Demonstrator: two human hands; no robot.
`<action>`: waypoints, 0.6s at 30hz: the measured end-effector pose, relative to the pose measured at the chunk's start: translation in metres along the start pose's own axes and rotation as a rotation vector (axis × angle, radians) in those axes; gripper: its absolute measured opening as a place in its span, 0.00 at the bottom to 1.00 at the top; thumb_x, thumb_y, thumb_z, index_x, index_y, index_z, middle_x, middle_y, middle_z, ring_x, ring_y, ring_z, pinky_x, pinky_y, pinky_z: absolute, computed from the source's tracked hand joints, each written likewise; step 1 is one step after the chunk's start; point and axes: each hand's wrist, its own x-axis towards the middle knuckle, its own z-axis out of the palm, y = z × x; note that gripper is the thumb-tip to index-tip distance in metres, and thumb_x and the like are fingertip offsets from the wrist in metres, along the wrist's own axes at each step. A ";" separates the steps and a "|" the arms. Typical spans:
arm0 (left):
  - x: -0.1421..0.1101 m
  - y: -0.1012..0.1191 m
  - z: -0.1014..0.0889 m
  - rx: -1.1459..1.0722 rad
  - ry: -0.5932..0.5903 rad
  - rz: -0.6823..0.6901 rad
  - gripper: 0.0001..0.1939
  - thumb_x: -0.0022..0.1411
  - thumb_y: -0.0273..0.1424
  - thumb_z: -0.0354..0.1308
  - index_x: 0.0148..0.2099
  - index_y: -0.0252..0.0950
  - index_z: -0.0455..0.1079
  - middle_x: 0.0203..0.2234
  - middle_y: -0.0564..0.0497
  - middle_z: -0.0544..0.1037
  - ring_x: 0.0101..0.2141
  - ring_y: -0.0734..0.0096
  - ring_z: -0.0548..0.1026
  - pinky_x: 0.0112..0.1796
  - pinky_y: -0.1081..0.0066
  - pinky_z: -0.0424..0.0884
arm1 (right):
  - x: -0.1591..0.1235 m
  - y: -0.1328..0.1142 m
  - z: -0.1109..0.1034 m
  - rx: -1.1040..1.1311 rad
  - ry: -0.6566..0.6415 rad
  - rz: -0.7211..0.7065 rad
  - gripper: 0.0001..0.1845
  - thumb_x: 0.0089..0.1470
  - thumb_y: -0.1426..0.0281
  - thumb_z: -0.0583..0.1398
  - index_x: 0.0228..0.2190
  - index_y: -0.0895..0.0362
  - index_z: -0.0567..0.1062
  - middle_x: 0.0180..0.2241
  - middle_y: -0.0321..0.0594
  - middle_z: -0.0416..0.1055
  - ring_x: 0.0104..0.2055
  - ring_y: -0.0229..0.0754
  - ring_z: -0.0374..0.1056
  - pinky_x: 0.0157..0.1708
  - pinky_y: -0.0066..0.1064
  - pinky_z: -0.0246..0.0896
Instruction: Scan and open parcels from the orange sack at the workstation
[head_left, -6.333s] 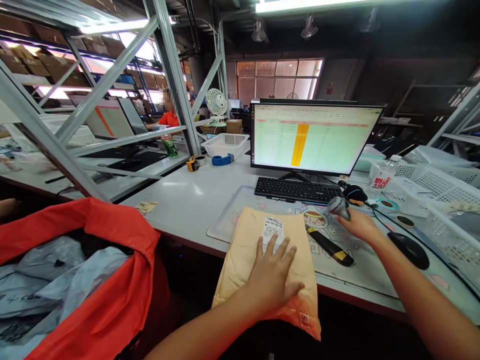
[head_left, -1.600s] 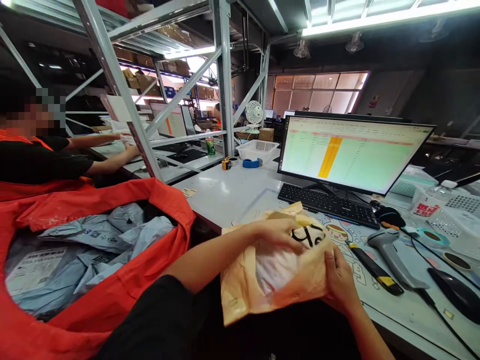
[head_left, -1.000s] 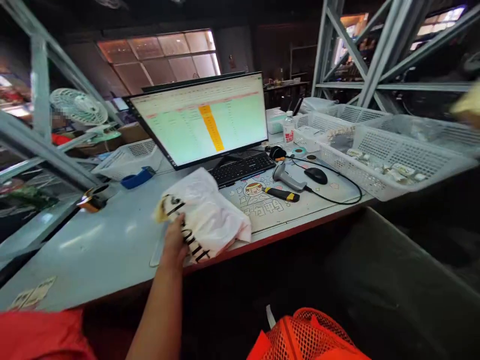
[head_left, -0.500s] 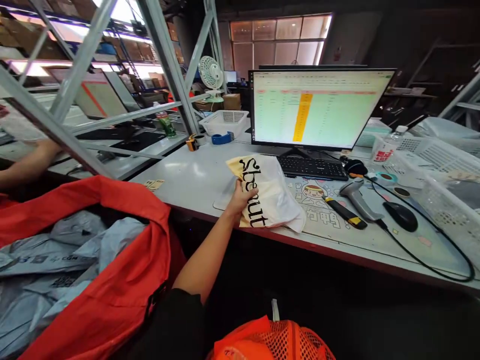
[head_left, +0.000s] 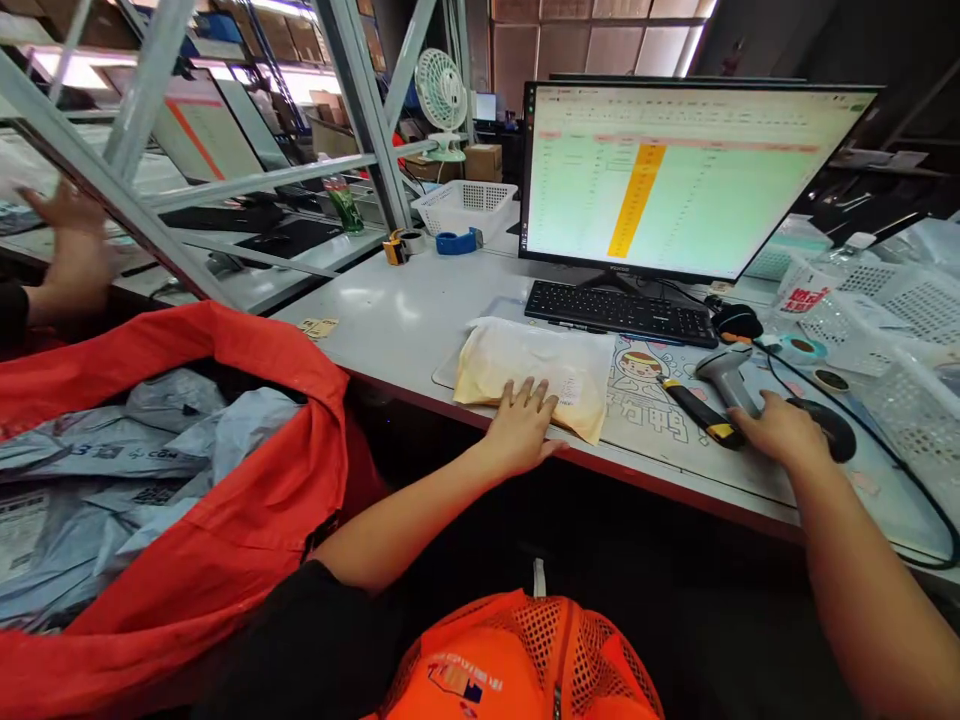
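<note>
A pale cream plastic package (head_left: 525, 355) with a small printed label lies flat at the desk's front edge. My left hand (head_left: 521, 425) rests on its near side, fingers stretched out and apart. To the right, my right hand (head_left: 784, 430) has its fingers closed around the handle end of a grey barcode scanner (head_left: 726, 372), which still lies on the desk mat. A yellow and black utility knife (head_left: 701, 412) is just left of that hand. Partly covered by the right hand and wrist is a black mouse (head_left: 836, 430).
A monitor (head_left: 690, 190) and keyboard (head_left: 619, 312) stand behind the package. White baskets (head_left: 911, 300) crowd the right side. On the left, an open red bag (head_left: 277, 400) holds grey parcels (head_left: 150, 480). Beyond the metal frame (head_left: 360, 90) shows another person's hand (head_left: 71, 215).
The package was in my left hand with its lettered face showing. Now it lies flat, label side up, under the opened hand. My right hand has come into view at the scanner.
</note>
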 end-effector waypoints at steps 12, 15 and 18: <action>-0.015 0.042 0.049 -0.044 0.171 -0.041 0.42 0.68 0.50 0.65 0.77 0.41 0.59 0.75 0.31 0.53 0.74 0.31 0.51 0.70 0.37 0.51 | 0.015 -0.033 -0.058 0.254 -0.224 -0.026 0.26 0.69 0.56 0.57 0.49 0.68 0.77 0.33 0.53 0.76 0.28 0.41 0.68 0.30 0.36 0.55; -0.015 0.041 0.053 -0.078 0.195 -0.080 0.41 0.67 0.48 0.67 0.76 0.47 0.59 0.76 0.32 0.49 0.74 0.26 0.48 0.69 0.36 0.53 | -0.008 -0.038 -0.095 0.445 -0.467 -0.185 0.26 0.62 0.48 0.64 0.39 0.61 0.76 0.21 0.34 0.66 0.20 0.32 0.57 0.23 0.29 0.46; -0.014 0.042 0.054 -0.079 0.191 -0.086 0.41 0.66 0.47 0.68 0.76 0.48 0.59 0.76 0.33 0.49 0.74 0.27 0.49 0.69 0.35 0.54 | -0.042 -0.058 -0.118 0.528 -0.717 -0.492 0.30 0.52 0.42 0.68 0.38 0.57 0.75 0.22 0.31 0.64 0.20 0.30 0.54 0.20 0.25 0.44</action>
